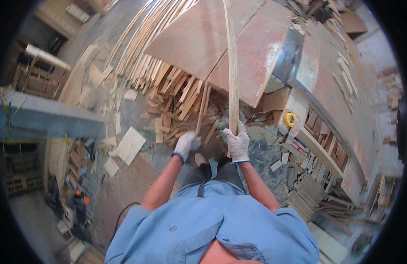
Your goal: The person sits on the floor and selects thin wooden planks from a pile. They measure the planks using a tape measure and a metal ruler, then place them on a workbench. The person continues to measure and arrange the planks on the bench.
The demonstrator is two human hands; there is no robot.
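Observation:
A long wooden strip [233, 66] runs from my right hand [238, 144] up past the top edge of the view, over the large panel. The fingers and thumb of that hand, in a white knitted glove with a blue cuff, close around the strip's near end. My left hand [187, 144], gloved alike, is to the left of it and apart from that strip. Its fingers are blurred. A thin wooden strip [202, 109] ends at those fingers; whether they hold it cannot be told.
Ahead lies a large worn board surface [190, 39], with wood offcuts [187, 95] heaped under its near edge. Long wooden strips [137, 43] lie at the upper left. A yellow tape measure [289, 119] sits on the bench at right. A grey beam [51, 115] juts in from the left.

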